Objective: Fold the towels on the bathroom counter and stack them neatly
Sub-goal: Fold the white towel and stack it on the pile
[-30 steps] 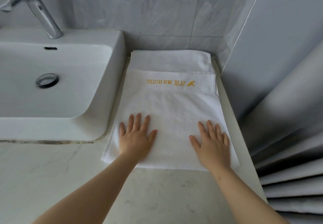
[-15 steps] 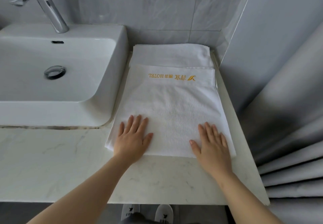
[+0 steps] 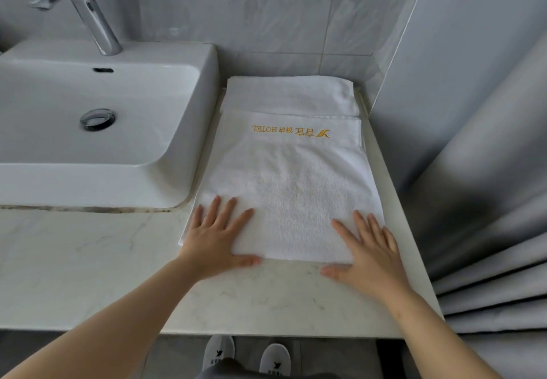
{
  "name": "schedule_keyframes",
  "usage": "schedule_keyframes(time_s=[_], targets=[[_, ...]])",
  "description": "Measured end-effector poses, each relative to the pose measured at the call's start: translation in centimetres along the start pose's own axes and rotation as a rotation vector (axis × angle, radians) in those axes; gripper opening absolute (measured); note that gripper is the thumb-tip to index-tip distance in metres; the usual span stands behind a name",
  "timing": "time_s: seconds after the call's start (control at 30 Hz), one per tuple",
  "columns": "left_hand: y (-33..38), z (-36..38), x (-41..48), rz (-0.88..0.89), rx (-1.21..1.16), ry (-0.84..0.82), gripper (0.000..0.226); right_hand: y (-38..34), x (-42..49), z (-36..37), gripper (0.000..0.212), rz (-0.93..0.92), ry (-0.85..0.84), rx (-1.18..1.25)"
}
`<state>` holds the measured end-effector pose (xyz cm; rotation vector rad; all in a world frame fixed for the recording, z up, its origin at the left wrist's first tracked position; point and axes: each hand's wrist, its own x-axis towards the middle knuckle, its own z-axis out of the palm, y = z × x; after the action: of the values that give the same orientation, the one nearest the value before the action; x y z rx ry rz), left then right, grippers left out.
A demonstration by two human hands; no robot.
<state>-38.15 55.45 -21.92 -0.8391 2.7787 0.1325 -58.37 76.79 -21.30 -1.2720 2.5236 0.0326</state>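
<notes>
We see two white towels on the table [image 3: 88, 266], in the corner between the sink [image 3: 97, 141] & the wall. The top towel [image 3: 290, 189], w/ gold lettering [image 3: 291, 132] near its far edge, lies flat over a lower towel [image 3: 291, 94]. Only the lower one's far strip shows, so the two aren't squared up.

Left hand [image 3: 217, 238]: fingers straight & spread, palm down on the top towel's near-left corner, thumb on the table along the near edge. Right hand [image 3: 367, 255]: same on the near-right corner, thumb likewise on the table. Neither grips anything; both press flat.

Our read: folding mostly done, stacking begun, approx. last stage. Left to do, prob.: one more fold of the long top towel, or a push back so its edges line up w/ the lower one. Can't tell if more towels wait out of view.
</notes>
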Motion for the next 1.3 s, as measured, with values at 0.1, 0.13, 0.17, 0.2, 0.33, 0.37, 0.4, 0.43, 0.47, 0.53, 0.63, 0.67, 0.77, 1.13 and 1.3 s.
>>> schedule_keyframes(time_s=[0.1, 0.13, 0.17, 0.2, 0.33, 0.37, 0.4, 0.43, 0.47, 0.53, 0.63, 0.67, 0.77, 1.13, 1.3], targets=[[-0.3, 0.5, 0.1, 0.022, 0.033, 0.01, 0.11, -0.1, -0.1, 0.1, 0.121, -0.005, 0.039, 0.003], [-0.3, 0.6, 0.0, 0.021, 0.042, 0.053, 0.105, -0.2, -0.2, 0.3, 0.119, 0.01, 0.065, 0.002], [-0.1, 0.5, -0.2, 0.019, 0.05, 0.093, 0.097, -0.3, -0.3, 0.3, 0.117, 0.02, 0.096, 0.002], [0.1, 0.4, -0.4, 0.013, 0.049, 0.14, 0.085, -0.4, -0.5, 0.5, 0.115, 0.027, 0.117, 0.002], [-0.1, 0.8, -0.9, 0.047, -0.036, 0.211, 0.053, -0.3, -0.9, 1.2, 0.077, 0.02, 0.309, 0.074], [-0.4, 0.8, -1.0, 0.061, -0.043, 0.237, 0.052, -0.1, -1.0, 1.5, 0.065, 0.012, 0.378, 0.101], [-0.7, 1.1, -1.0, 0.084, -0.042, 0.281, 0.051, 0.2, -1.0, 2.0, 0.057, 0.001, 0.449, 0.111], [-1.1, 1.1, -1.1, 0.105, -0.045, 0.309, 0.05, 0.4, -1.0, 2.3, 0.05, -0.004, 0.49, 0.119], [-1.4, 1.1, -1.2, 0.13, -0.05, 0.353, 0.048, 0.5, -1.0, 2.5, 0.043, -0.009, 0.539, 0.123], [-2.0, 0.8, -1.6, 0.144, -0.071, 0.46, 0.041, 0.6, -1.0, 2.7, 0.036, -0.011, 0.595, 0.148], [-2.6, 0.2, -2.0, 0.115, -0.153, 0.561, 0.038, 0.6, -1.0, 2.4, 0.037, -0.012, 0.62, 0.192], [-2.7, 0.1, -2.1, 0.093, -0.183, 0.571, 0.038, 0.6, -1.1, 2.5, 0.037, -0.012, 0.642, 0.195], [-3.0, 0.0, -2.4, -0.001, -0.271, 0.567, 0.037, 0.7, -1.3, 2.3, 0.039, 0.008, 0.682, 0.201], [-5.6, -0.6, -4.3, -0.247, -0.761, 0.454, 0.034, 3.0, -2.9, 0.7, 0.034, 0.113, 0.541, 0.513], [-6.9, -0.5, -4.4, -0.07, -0.65, 0.262, 0.052, 3.4, -2.8, 0.3, 0.034, 0.122, 0.477, 0.678]])
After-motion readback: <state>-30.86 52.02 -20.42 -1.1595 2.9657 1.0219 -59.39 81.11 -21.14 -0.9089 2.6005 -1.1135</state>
